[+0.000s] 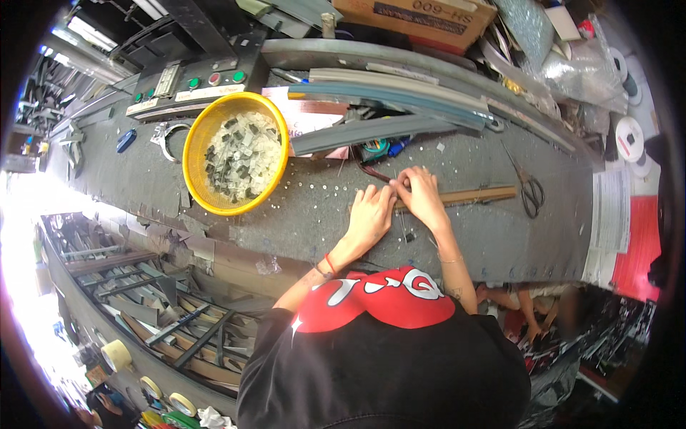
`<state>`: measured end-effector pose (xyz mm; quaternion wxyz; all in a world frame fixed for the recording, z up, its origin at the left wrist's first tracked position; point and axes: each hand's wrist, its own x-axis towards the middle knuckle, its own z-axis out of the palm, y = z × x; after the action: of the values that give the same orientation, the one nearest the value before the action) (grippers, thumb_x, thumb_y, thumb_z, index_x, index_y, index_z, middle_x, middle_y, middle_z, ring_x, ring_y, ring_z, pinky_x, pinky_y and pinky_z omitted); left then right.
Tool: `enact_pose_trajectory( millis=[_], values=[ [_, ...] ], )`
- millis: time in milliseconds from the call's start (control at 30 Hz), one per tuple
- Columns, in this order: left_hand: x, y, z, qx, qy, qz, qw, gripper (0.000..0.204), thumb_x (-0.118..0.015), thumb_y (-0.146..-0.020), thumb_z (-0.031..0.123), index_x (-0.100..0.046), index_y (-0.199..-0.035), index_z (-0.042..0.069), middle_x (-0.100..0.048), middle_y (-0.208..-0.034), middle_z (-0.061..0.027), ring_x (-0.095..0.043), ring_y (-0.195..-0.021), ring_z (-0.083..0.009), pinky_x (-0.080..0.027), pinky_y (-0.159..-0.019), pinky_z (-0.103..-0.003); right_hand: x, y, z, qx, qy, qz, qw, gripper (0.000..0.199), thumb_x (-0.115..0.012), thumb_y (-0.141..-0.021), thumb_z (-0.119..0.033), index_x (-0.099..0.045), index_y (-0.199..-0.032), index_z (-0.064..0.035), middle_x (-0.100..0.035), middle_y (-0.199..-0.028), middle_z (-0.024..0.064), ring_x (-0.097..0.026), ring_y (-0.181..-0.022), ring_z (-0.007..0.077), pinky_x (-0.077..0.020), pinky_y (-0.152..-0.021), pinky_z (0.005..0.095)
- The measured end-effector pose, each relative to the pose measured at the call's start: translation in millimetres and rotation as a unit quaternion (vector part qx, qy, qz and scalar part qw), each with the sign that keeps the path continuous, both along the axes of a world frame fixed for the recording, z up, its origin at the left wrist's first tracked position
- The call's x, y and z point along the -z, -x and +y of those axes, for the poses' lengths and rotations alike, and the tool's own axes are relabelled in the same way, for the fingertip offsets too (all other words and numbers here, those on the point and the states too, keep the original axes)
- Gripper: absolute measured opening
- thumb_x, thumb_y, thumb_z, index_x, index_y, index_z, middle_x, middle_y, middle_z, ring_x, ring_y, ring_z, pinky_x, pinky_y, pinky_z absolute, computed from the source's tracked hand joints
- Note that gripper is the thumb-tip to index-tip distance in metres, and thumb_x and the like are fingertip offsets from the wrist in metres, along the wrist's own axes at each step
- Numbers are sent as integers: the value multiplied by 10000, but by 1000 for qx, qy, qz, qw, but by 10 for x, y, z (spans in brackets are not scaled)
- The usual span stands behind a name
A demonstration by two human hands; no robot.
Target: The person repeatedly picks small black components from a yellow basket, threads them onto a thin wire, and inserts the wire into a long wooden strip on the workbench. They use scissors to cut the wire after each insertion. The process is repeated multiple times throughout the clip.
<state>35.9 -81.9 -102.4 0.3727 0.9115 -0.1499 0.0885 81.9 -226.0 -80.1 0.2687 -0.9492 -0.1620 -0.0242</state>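
My left hand [371,217] and my right hand [421,196] meet over the grey worktop, fingers bent and fingertips together. What they pinch is too small and covered to make out. A brown strip [479,195] lies flat, running from the right in under my right hand. Just beyond the fingertips is a thin dark-red bent piece [374,172]. A small dark square piece [409,237] sits on the near side of my hands. To the left stands a yellow mesh basket [191,168] holding many small clear and dark pieces [246,154].
Black-handled scissors [532,194] lie at the right. Long grey profiles [379,133] and a tape measure [374,149] are beyond my hands. A control box with green buttons [194,83] stands at the far left. Below the bench, a bin holds metal offcuts [171,325]. Another person's hand [532,330] shows lower right.
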Motion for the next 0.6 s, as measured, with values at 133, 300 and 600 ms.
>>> enact_pose_trajectory(
  millis=[133, 300, 600],
  values=[
    [65, -46, -92, -44, -9, -8, 999, 120, -522, -882, 139, -547, -951, 44, -563, -817, -102, -520, -777, -293, -377, -690, -400, 62, -168, -41, -20, 53, 92, 994, 192, -607, -819, -227, -634, -752, -50, -635, -819, 106, -578, -836, 293, -362, -784, 427],
    [80, -39, -166, -72, -13, 31, 997, 138, -496, -896, 143, -555, -972, 44, -568, -823, -91, -530, -804, -268, -386, -722, -407, 27, -106, -66, -75, 16, 121, 990, 152, -600, -801, -175, -642, -744, -40, -636, -783, 105, -593, -804, 291, -363, -761, 431],
    [65, 107, -264, -75, -29, -44, 996, 238, -586, -857, 304, -544, -827, 71, -553, -665, -81, -570, -602, -264, -456, -583, -362, -179, -454, -59, -83, -207, 48, 974, 180, -577, -851, -86, -568, -715, 31, -526, -686, 119, -514, -641, 227, -403, -606, 321]
  ],
)
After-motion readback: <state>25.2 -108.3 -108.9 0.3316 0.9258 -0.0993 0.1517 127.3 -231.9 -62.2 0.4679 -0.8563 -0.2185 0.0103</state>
